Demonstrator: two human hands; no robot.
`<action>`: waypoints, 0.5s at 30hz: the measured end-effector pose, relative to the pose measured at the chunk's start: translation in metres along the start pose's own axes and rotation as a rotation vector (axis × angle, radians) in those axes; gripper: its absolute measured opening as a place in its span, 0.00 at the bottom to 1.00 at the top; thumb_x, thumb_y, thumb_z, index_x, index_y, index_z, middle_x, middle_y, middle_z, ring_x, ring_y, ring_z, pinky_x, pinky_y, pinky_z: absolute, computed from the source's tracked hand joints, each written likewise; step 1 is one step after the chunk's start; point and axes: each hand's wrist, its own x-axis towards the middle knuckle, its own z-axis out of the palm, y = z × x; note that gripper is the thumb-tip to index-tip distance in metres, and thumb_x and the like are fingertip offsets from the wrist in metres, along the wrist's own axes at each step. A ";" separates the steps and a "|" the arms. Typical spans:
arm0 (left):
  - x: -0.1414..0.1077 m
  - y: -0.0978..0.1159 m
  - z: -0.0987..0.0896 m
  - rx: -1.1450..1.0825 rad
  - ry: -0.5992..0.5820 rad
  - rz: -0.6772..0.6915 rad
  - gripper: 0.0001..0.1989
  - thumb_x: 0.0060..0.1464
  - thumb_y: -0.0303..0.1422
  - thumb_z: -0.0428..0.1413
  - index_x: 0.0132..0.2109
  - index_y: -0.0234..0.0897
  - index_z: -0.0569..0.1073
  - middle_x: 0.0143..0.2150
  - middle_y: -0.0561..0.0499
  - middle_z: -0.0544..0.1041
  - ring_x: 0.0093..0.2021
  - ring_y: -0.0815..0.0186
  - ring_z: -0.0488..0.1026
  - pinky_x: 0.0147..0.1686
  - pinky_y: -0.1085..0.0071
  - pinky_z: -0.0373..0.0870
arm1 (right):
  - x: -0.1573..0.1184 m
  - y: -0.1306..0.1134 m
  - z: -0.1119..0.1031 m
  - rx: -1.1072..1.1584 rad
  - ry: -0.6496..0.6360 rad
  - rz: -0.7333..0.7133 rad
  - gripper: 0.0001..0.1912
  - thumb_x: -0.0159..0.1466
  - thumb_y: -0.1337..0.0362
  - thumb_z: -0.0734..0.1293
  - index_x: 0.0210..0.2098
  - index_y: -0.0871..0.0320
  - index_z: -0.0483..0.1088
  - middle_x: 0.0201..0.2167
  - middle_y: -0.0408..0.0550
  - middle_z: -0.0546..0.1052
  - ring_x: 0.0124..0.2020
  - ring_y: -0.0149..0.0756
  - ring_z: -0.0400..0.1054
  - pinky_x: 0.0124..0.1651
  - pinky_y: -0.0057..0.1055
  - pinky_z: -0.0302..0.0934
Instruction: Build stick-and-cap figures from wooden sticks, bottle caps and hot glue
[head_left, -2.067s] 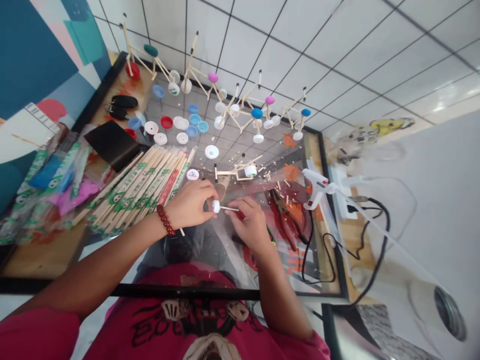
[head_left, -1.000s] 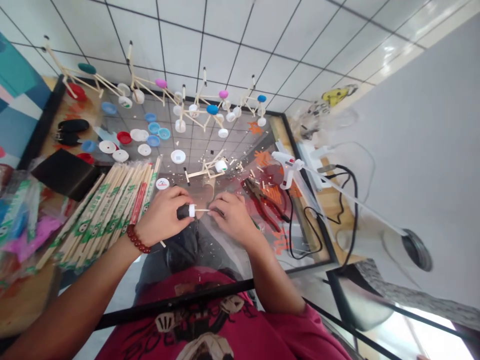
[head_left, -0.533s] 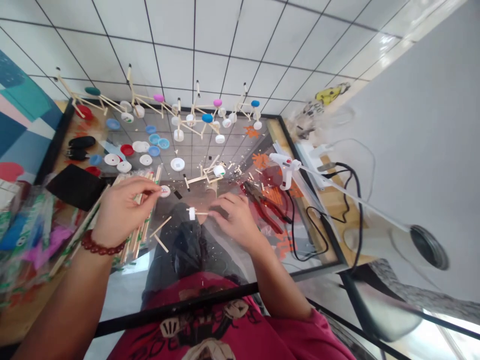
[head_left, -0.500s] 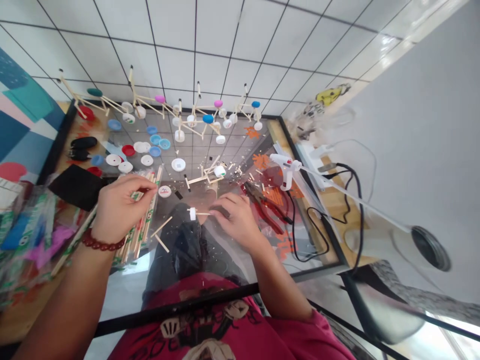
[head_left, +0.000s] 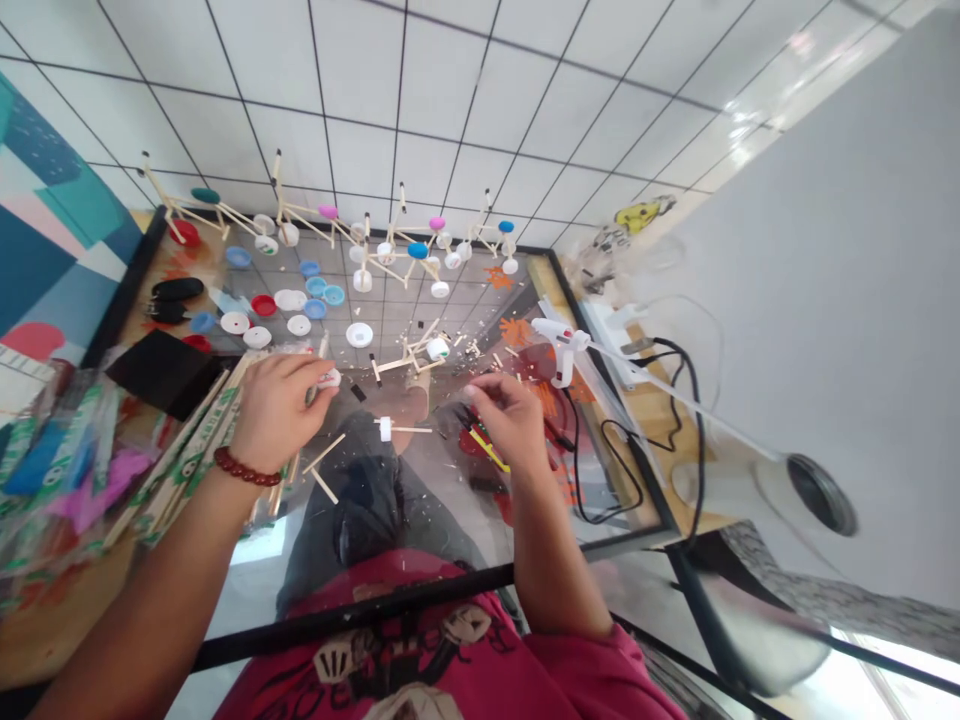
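My left hand pinches a white bottle cap between thumb and fingers, just above the glass. My right hand is over the glass on the right with thumb and forefinger together; anything between them is hidden. Under it lies a yellow, narrow tool, partly covered by the hand. Between my hands a white cap with a thin wooden stick rests on the glass. Two joined sticks lie nearer me. Farther back sits a stick assembly with a white cap.
Finished stick-and-cap models line the tiled wall. Loose coloured caps lie at the back left. Bagged chopsticks and a black square are on the left. A white glue gun with its cable stands right, beside orange cut-outs.
My left hand has moved right and taken hold of the white bottle cap. My right hand has let go of the capped stick, leaving it on the glass, and moved right.
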 end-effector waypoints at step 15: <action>0.014 0.046 -0.018 -1.223 0.604 -0.422 0.09 0.50 0.34 0.74 0.39 0.39 0.87 0.37 0.49 0.84 0.31 0.67 0.75 0.28 0.70 0.72 | 0.068 0.089 -0.121 -0.427 0.291 0.400 0.35 0.51 0.47 0.77 0.53 0.62 0.79 0.46 0.61 0.84 0.43 0.50 0.77 0.48 0.44 0.72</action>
